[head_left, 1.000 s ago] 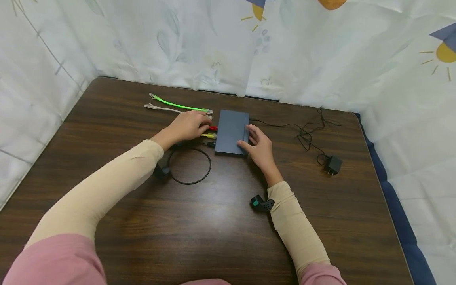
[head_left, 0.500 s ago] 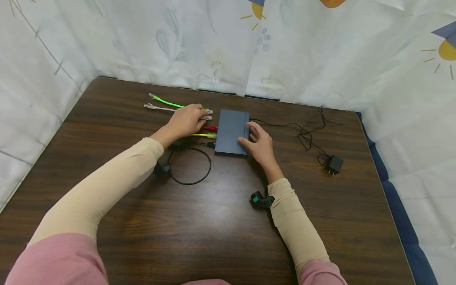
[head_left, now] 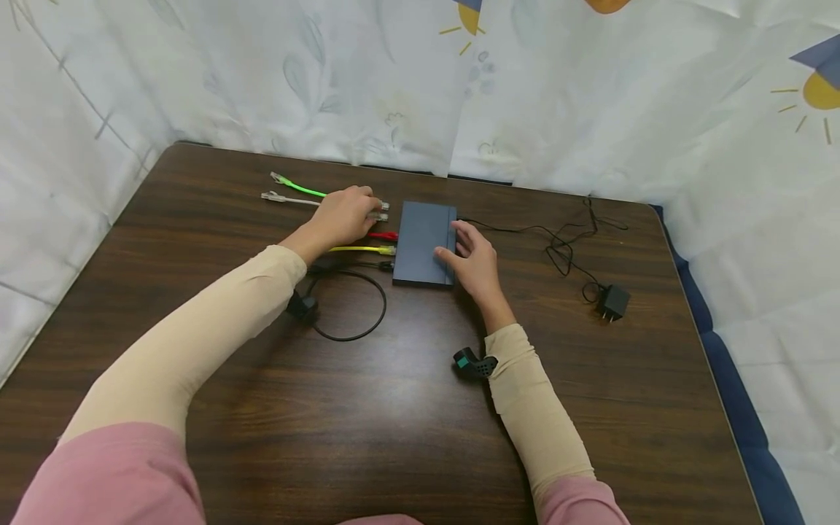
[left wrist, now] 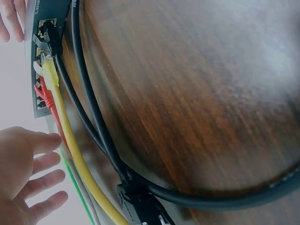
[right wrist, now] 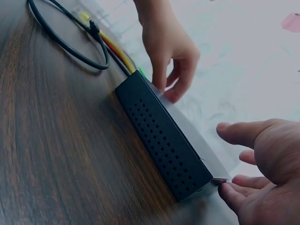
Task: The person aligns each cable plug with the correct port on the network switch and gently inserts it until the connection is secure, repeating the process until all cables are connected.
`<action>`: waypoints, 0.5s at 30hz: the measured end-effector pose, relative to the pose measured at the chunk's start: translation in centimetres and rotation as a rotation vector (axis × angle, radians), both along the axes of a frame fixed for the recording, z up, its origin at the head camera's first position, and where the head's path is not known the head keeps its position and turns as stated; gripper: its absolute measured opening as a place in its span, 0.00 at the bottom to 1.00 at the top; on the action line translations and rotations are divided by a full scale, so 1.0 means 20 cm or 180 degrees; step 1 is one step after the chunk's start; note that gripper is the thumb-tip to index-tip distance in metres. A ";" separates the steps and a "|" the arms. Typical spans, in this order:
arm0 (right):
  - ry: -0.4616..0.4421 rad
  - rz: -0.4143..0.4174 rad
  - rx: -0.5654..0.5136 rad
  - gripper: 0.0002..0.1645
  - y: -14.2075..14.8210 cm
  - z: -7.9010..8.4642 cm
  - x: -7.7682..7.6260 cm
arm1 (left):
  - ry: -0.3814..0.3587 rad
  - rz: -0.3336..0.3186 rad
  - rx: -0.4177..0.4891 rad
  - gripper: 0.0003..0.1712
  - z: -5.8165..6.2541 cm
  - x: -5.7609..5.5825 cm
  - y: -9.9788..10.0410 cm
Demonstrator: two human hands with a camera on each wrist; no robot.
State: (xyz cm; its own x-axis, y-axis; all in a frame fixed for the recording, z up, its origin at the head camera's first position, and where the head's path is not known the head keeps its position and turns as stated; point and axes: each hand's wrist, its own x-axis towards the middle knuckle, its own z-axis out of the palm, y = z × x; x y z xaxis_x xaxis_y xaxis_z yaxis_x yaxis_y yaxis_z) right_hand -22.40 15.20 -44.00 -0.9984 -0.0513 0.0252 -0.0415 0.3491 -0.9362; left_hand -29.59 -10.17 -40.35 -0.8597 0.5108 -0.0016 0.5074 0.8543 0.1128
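Note:
A dark blue network switch (head_left: 423, 244) lies on the table in the head view. Black (left wrist: 54, 40), yellow (left wrist: 50, 75) and red (left wrist: 43, 91) network cables run into ports along its left side. My left hand (head_left: 346, 215) is over the middle of a short green cable (head_left: 298, 188) and a white cable (head_left: 289, 199), fingertips close to their right-hand plugs. The left wrist view shows its fingers spread apart. My right hand (head_left: 477, 266) is at the switch's right edge, fingers touching its end and the thumb raised clear in the right wrist view.
From the switch's far right corner a thin black cord (head_left: 558, 244) runs to a black power adapter (head_left: 614, 302). The black cable's loop (head_left: 354, 339) lies on the near side of my left wrist. White patterned curtains (head_left: 394, 87) hang behind the table (head_left: 367, 430).
My left hand has moved back and slightly left, off the red and yellow cables and over the white and green ones. The right hand stays at the switch.

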 end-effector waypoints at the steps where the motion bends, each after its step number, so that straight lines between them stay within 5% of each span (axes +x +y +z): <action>1: -0.0009 -0.0001 -0.0003 0.36 0.00 0.00 0.00 | -0.0007 0.0003 0.0000 0.18 0.00 0.00 0.00; 15: -0.0169 -0.0045 0.0204 0.32 0.00 -0.02 -0.01 | -0.0143 0.0033 -0.0089 0.16 -0.04 -0.03 0.00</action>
State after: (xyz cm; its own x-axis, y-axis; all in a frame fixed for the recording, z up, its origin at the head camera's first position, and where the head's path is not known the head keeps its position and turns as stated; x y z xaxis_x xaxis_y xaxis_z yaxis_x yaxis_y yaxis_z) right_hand -22.58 15.13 -44.33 -0.9988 -0.0371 -0.0307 0.0129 0.4085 -0.9127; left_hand -30.27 -10.14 -41.22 -0.8637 0.5010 -0.0544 0.4934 0.8627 0.1112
